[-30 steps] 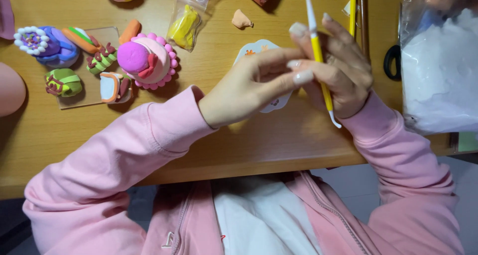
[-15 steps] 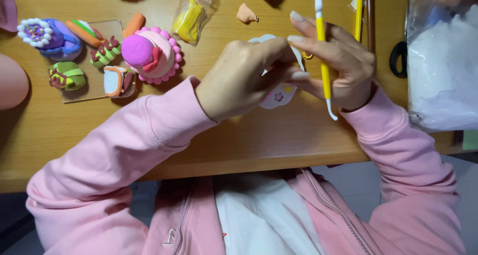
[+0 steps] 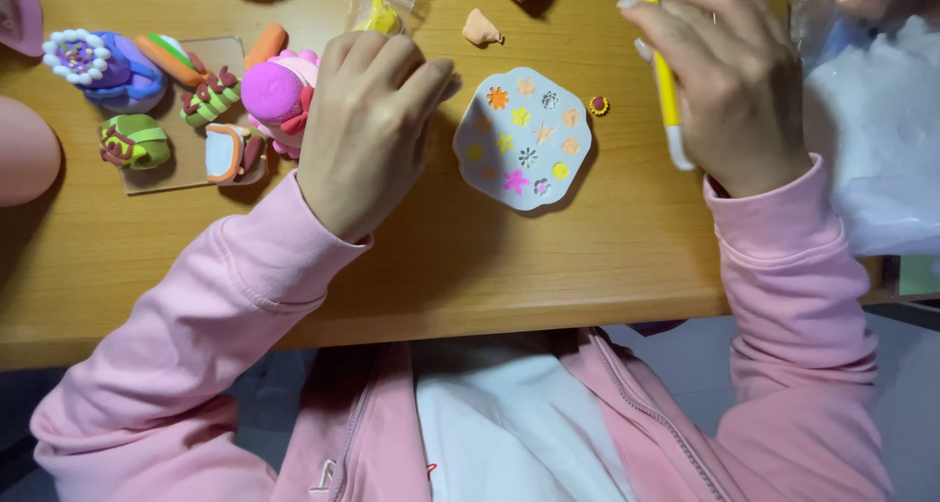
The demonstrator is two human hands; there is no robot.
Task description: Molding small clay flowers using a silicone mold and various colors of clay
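R hand [image 3: 729,91] is closed round a slim yellow-and-white plastic modelling tool [image 3: 667,81], held upright above the wooden table [image 3: 421,257]. L hand [image 3: 367,120] is curled, fingers bent; can't tell if it grips anything, w/ a pink clay cake model [image 3: 274,95] just behind it. Between the 2 hands, a pale scalloped clay disc w/ small coloured flower shapes [image 3: 524,140] lies flat.

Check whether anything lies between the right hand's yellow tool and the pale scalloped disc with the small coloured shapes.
Nothing visible blocks it. Bare table separates the yellow tool in the right hand from the disc; a tiny red-and-yellow ring sits beside the disc's rim.
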